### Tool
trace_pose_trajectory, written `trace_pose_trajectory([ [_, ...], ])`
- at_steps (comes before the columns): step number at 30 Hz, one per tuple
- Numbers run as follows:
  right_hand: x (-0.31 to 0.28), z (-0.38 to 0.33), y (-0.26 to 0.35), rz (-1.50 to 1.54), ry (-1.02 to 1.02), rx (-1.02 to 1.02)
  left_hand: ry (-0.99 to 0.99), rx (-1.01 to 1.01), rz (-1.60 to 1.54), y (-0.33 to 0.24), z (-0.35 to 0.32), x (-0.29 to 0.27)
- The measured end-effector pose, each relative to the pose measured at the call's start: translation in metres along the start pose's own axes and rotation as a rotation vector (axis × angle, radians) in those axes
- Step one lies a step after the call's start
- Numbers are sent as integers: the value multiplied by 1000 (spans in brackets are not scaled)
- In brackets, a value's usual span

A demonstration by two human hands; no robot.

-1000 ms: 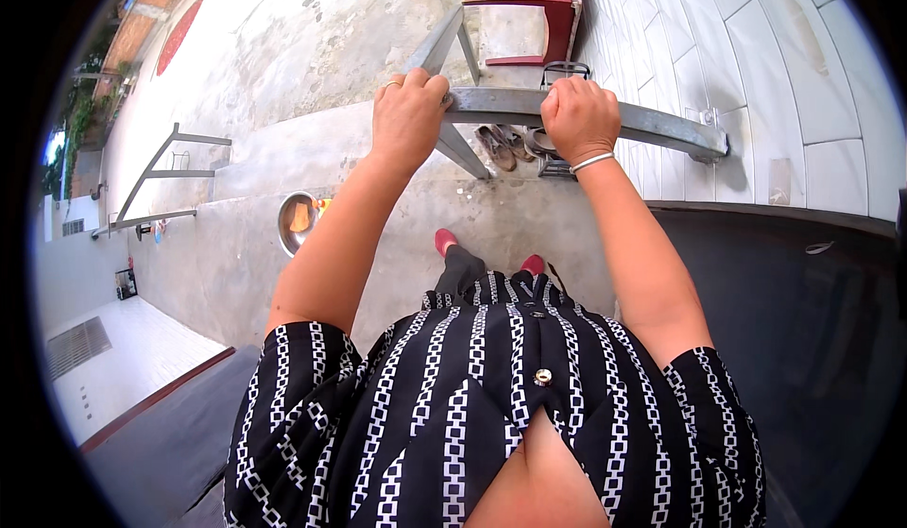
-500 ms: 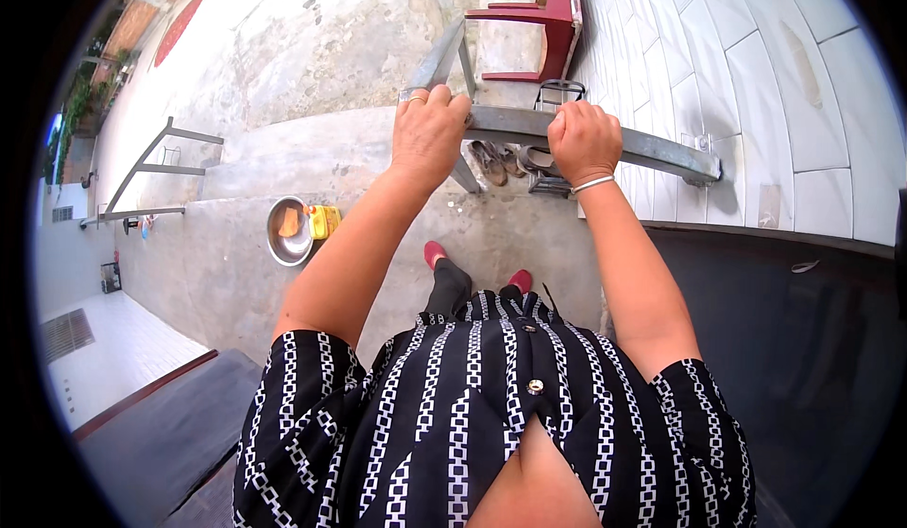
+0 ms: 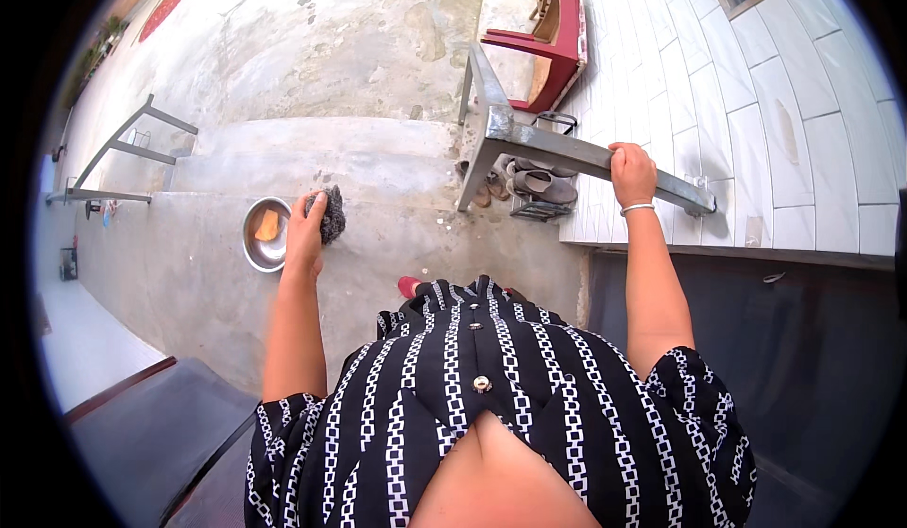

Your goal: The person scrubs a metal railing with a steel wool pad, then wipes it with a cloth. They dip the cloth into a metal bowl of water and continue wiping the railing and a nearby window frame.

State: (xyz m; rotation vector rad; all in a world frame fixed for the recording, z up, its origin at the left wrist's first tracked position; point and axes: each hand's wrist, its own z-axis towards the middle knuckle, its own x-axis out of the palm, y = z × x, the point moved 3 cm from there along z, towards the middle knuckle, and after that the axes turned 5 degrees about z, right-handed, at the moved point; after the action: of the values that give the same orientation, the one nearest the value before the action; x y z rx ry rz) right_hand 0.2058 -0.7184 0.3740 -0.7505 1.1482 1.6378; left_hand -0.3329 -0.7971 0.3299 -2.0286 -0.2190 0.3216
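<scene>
My left hand point(image 3: 306, 232) is closed around a dark grey, crumpled rag point(image 3: 332, 216) with a rough texture, held out over the floor. Just left of it is a round metal basin point(image 3: 249, 247) with an orange-yellow piece point(image 3: 268, 226) inside, perhaps a sponge or cloth. My right hand point(image 3: 633, 174) wraps over the grey metal handrail point(image 3: 567, 153), between its corner post and the end fixed to the tiled wall.
A red wooden chair point(image 3: 564, 32) lies beside the white tiled wall point(image 3: 661, 103). Behind the handrail stands a small rack with shoes point(image 3: 545, 186). Another metal railing point(image 3: 142, 147) is at the left, by the concrete steps point(image 3: 321, 145). Dark surfaces point(image 3: 718, 339) flank me.
My left hand has come off the handrail's corner and moved left and down, now showing a dark rag in it. The right hand keeps its grip. The yellow container beside the basin is no longer visible.
</scene>
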Motion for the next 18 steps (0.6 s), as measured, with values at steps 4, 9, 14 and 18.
trace_pose_trajectory([
  [4,-13,-7,82,434,-292,117,106,-194,-809,38,7,-83],
  [9,69,-5,290,980,270,-190,-18,-140,-1003,33,2,-167],
  [14,172,9,439,941,825,-507,-221,-178,-1100,70,14,-221],
  [18,257,9,517,1026,1099,-330,-422,-312,-1140,96,30,-271],
])
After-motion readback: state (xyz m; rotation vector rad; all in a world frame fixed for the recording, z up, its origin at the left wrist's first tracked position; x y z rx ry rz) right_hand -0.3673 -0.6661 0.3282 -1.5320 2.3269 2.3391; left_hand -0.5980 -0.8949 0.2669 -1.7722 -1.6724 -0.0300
